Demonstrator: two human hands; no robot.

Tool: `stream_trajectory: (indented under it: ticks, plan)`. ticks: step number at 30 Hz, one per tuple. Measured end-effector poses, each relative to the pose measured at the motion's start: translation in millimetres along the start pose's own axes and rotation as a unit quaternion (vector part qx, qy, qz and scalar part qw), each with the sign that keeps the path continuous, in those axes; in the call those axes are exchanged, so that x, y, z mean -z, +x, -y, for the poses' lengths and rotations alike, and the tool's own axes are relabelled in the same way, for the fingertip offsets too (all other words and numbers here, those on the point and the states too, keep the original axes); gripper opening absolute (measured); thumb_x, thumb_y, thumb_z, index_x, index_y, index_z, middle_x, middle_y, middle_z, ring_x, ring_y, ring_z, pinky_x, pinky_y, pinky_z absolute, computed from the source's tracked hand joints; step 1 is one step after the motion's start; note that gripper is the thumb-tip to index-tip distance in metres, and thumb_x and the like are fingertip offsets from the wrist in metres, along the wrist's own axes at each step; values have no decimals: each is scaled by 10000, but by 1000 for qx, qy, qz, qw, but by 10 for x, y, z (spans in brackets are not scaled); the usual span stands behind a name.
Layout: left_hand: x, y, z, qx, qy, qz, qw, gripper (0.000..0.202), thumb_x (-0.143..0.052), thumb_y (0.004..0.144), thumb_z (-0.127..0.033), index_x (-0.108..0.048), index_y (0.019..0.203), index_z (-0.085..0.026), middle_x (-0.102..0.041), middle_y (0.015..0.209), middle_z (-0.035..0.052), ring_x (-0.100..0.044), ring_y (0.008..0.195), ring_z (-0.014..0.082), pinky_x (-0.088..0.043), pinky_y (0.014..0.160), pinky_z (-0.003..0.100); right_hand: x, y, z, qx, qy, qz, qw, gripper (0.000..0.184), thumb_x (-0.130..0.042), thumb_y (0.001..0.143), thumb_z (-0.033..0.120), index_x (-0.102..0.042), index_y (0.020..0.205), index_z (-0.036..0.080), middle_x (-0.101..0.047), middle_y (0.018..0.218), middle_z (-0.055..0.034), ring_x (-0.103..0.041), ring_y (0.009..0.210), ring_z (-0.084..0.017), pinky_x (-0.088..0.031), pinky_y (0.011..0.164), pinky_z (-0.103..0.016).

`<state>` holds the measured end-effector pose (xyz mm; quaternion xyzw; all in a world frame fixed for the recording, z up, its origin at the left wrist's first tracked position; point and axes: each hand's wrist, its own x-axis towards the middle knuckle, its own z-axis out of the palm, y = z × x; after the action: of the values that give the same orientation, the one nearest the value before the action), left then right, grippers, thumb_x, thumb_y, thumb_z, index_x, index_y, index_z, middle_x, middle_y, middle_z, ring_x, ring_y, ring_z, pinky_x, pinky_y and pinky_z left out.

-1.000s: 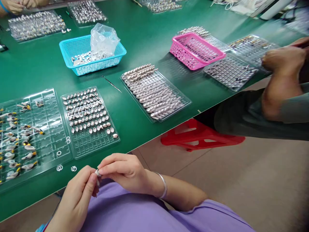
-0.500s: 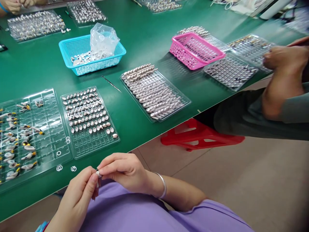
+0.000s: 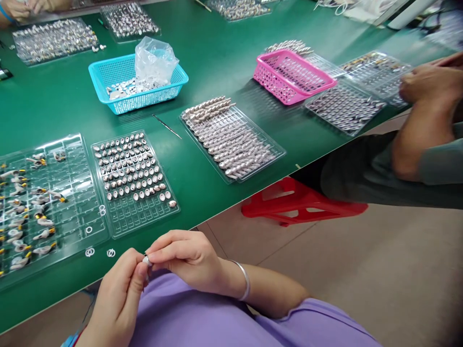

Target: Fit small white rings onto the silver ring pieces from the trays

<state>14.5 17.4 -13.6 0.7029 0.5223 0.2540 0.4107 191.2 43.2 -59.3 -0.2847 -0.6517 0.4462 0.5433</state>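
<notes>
My left hand (image 3: 121,284) is closed, thumb and fingers pinching a small white-and-grey piece (image 3: 146,260) in front of my body, below the table edge. The fingertips of my right hand (image 3: 188,258) pinch the same piece from the other side; most of it is hidden by the fingers. Nearest on the table lies a clear tray (image 3: 130,214) with rows of small white oval shells that have dark spots. Left of it, another clear tray (image 3: 77,188) holds small white, grey and yellow-tipped bird-like figures. White rings (image 3: 111,253) lie by the table's edge.
A tweezer-like metal tool (image 3: 166,126) lies behind the trays. Beyond are a blue basket (image 3: 144,102) with white pieces and a plastic bag, a tray of pale twisted strips (image 3: 235,140), and a pink basket (image 3: 278,89). A co-worker's arm (image 3: 419,125) and red stool (image 3: 304,205) are right.
My left hand has shifted slightly and its lower fingers are tucked further behind the small piece. Both hands still hold it; the trays and baskets stay put.
</notes>
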Motion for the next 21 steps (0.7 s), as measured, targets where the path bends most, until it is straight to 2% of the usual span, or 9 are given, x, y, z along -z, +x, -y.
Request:
stream_trajectory:
  ticks: [8,15,21]
  plan:
    - [-27,5,-3,4,-5,-13,1000,301,-400,992,-263,-516,717,-224,-527,619,-44,-495,528,106,-405,505,184,-7,2,0,-21,56,7,998,106,-658,884,121,-742,950,127,-727,958,-86,-737,743,-112,-641,714,-181]
    - [-65,-9,4,18,1,-35,999,301,-401,989,-279,-534,724,-223,-543,629,-35,-505,540,118,-413,521,202,-86,-44,-3,-12,38,-35,999,107,-659,883,116,-742,945,141,-725,948,-76,-731,739,-107,-641,711,-185]
    - [-31,-17,-12,52,-33,-5,998,349,-387,996,-338,-511,691,-221,-533,616,-29,-493,544,124,-409,523,213,-89,-44,-6,-14,19,-37,999,104,-648,897,145,-747,928,147,-728,936,-80,-725,743,-108,-638,706,-184]
